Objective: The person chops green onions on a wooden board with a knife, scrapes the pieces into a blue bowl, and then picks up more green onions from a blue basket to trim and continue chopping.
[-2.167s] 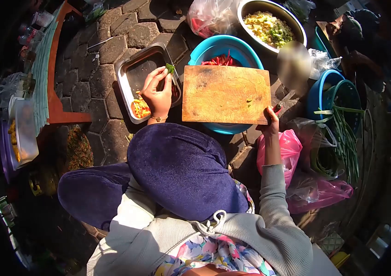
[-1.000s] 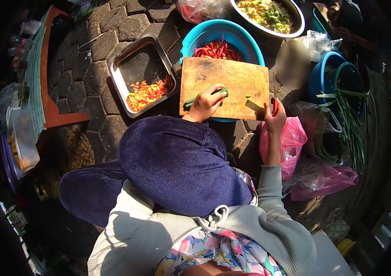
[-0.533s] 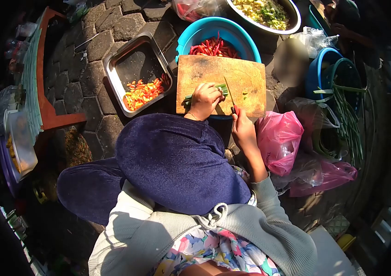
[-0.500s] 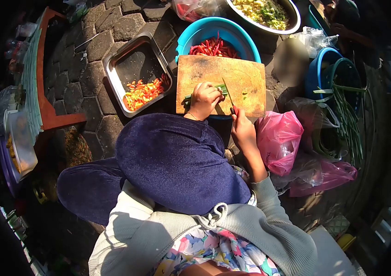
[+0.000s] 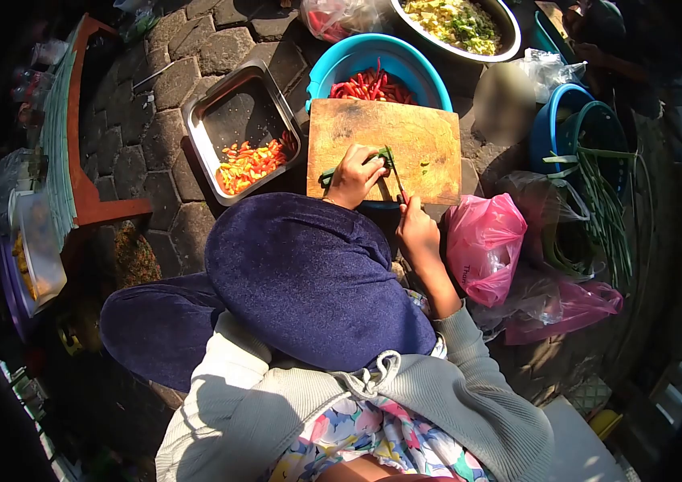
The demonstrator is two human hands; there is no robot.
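My left hand (image 5: 354,177) is closed around a bunch of green stalks (image 5: 327,176), pressing it on a wooden cutting board (image 5: 435,132). Gripped in my right hand (image 5: 419,231) is a knife (image 5: 396,175), its blade at the cut end of the bunch, just right of my left fingers. Small green bits (image 5: 425,165) lie on the board. The board rests across a blue basin (image 5: 325,66) of whole red chillies (image 5: 370,87). Left of the board stands a metal tray (image 5: 232,92) with cut orange-red chillies (image 5: 249,165).
Pink plastic bags (image 5: 486,245) sit close by my right forearm. Beyond them, long green leaves (image 5: 604,213) hang over blue and green tubs (image 5: 551,120). A large bowl (image 5: 509,50) of chopped food stands at the back. A red-framed bench (image 5: 108,210) is at left.
The knife has swung to a steeper angle against the bunch, and my right hand has shifted slightly left and down. My left hand keeps its hold in nearly the same place.
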